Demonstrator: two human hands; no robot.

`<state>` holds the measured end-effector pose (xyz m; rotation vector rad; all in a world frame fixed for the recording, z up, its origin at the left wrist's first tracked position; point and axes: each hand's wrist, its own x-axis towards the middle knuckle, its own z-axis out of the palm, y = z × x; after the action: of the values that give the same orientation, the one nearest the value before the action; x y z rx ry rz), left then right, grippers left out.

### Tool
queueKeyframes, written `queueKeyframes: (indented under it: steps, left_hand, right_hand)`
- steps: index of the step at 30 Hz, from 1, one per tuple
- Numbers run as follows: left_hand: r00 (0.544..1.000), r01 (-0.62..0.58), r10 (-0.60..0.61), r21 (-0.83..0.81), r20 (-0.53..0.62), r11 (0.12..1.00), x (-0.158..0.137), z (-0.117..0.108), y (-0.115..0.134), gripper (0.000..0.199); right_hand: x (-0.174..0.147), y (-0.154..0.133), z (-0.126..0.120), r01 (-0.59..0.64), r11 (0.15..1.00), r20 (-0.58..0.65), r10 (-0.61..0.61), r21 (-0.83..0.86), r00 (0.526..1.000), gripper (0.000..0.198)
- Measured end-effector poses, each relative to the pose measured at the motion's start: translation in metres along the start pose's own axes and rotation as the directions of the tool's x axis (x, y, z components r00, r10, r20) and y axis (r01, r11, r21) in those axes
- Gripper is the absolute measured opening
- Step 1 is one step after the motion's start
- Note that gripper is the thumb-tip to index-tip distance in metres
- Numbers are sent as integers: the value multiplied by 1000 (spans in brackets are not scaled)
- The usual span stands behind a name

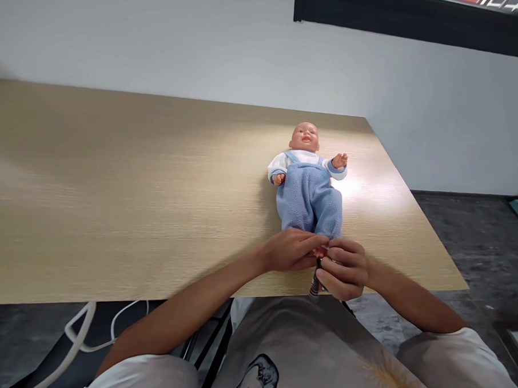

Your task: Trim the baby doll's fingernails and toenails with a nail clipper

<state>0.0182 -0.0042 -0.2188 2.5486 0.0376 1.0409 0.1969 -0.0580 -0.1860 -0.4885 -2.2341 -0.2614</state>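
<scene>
A baby doll (306,192) in blue fleece overalls and a white top lies face up on the table, head away from me and feet towards my body. My left hand (293,249) is closed around the lower end of a leg, and the doll's small foot (320,252) shows between my two hands. In the pinched fingers of my right hand (343,268), just beside that foot, is a small, narrow, dark striped item (314,284). It hangs down at the table's front edge; my fingers partly cover it, so its exact kind is unclear.
The light wooden table (113,194) reaches far to the left, and its right edge is close to the doll. A pale wall (149,44) stands behind it. Below the front edge on the left, a white cable (79,339) hangs over a black chair (52,369).
</scene>
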Motion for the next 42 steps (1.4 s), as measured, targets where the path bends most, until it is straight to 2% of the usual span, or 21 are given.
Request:
queueKeyframes:
  steps: [1,3,7,16,22,28,31,33,35,37,39,42]
  left_hand:
    - [1000,0,0,-8,-2,1000,0,0,0,20]
    - [1000,4,-5,-28,-9,1000,0,0,0,18]
    - [1000,28,-27,-43,9,999,1,-1,2,20]
    - [999,31,-32,-54,-5,998,0,0,0,18]
    - [992,116,-111,-99,54,988,-4,2,-1,23]
    - [989,143,-138,-106,54,984,-6,3,-1,26]
    - [998,62,-63,-71,-6,996,-3,2,1,29]
    - [999,7,-9,-50,-40,999,-1,-1,2,29]
    - [998,-27,26,-21,-59,999,2,-4,3,25]
    - [996,-45,47,27,-78,999,4,-7,2,27]
    - [993,-50,60,91,-106,995,4,-8,0,31]
    - [990,-49,69,156,-126,987,2,-9,-4,34]
  right_hand:
    - [6,0,-1,111,993,-33,-113,-49,993,21]
    - [16,0,-2,223,967,-67,-233,-124,970,19]
    - [25,-2,0,210,965,-91,-226,-155,970,20]
    - [24,-3,5,199,958,-78,-219,-205,973,27]
    - [23,-4,4,166,956,-19,-175,-244,984,28]
    - [21,-4,4,144,972,-16,-150,-187,989,29]
    - [15,-3,1,49,997,-40,-51,-53,998,35]
    - [10,-3,1,-126,990,-61,129,64,990,36]
    - [3,-4,2,-312,939,-115,330,148,937,34]
    - [-3,-5,4,-410,889,-168,444,205,880,41]
    - [-6,-5,6,-441,876,-182,474,194,862,47]
    - [-1,-6,5,-429,898,-136,439,96,888,42]
